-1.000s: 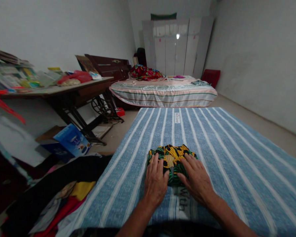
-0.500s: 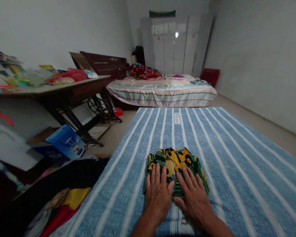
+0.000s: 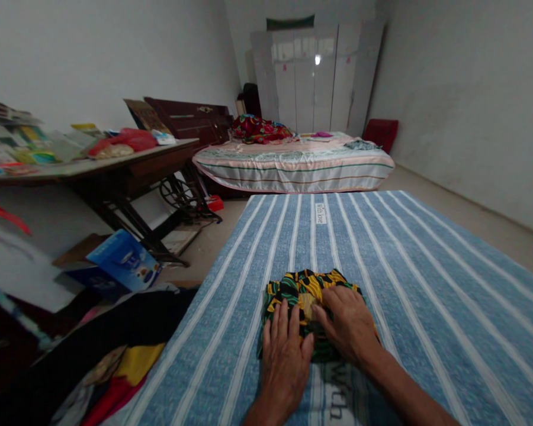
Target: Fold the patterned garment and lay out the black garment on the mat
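A piece of patterned cloth (image 3: 308, 290), folded into a small bundle in black, yellow and green, lies on the blue-and-white striped bed cover (image 3: 231, 284). My left hand (image 3: 286, 355) rests flat on the bundle's near left part, fingers stretched forward. On its right side lies my right hand (image 3: 349, 319), palm down with the fingers bent a little and pointing to the far left. Both hands touch the cloth from above and cover much of its near half. Whether it is a garment, I cannot tell.
Beyond stands another bed (image 3: 293, 168) with a red floral blanket (image 3: 260, 129), before a pale wardrobe (image 3: 313, 83). At left are a cluttered sewing-machine table (image 3: 137, 158), a blue box (image 3: 124, 260) and a heap of dark clothes (image 3: 115, 325).
My right hand has moved forward across the cloth, its fingers now turned toward the left and more bent. My left hand stays in nearly the same place on the bundle.
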`<state>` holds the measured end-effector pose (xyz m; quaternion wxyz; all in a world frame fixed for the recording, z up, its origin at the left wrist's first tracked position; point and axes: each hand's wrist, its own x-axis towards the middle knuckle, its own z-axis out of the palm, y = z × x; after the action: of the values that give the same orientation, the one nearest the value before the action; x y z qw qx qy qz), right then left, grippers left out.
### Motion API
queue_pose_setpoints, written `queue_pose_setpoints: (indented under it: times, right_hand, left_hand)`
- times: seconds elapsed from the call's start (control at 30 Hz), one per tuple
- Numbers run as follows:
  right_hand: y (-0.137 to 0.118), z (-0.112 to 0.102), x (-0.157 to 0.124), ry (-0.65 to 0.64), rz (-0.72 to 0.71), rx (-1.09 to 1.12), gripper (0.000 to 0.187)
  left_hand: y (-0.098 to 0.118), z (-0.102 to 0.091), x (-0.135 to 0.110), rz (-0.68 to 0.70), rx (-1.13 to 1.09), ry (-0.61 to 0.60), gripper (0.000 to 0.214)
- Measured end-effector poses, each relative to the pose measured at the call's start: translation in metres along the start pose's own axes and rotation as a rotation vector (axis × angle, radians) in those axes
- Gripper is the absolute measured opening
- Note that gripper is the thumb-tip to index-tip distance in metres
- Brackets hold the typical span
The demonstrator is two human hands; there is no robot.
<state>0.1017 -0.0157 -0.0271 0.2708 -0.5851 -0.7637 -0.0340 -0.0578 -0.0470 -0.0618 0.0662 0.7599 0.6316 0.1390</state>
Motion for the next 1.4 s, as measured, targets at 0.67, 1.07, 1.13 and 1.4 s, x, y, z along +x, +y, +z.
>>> queue_pose_setpoints:
  times: [0.67, 1.07, 1.13, 1.4]
  right_hand:
    - [0.02, 0.014, -0.006, 0.277, 0.373, 0.699, 0.021]
    - [0.029, -0.002, -0.038, 0.278, 0.626, 0.941, 0.017]
    - [0.031, -0.001, -0.041, 0.288, 0.615, 0.935, 0.016]
    - [0.037, 0.004, -0.052, 0.281, 0.556, 0.823, 0.015]
  left_hand:
    - [-0.01, -0.006, 0.004, -0.026, -0.189, 0.049, 0.054]
    - [0.02, -0.058, 0.103, 0.223, -0.067, -0.06, 0.024]
    - [0.026, -0.057, 0.121, 0.235, 0.024, -0.154, 0.02]
    - [0.028, -0.039, 0.174, 0.196, 0.134, -0.355, 0.023]
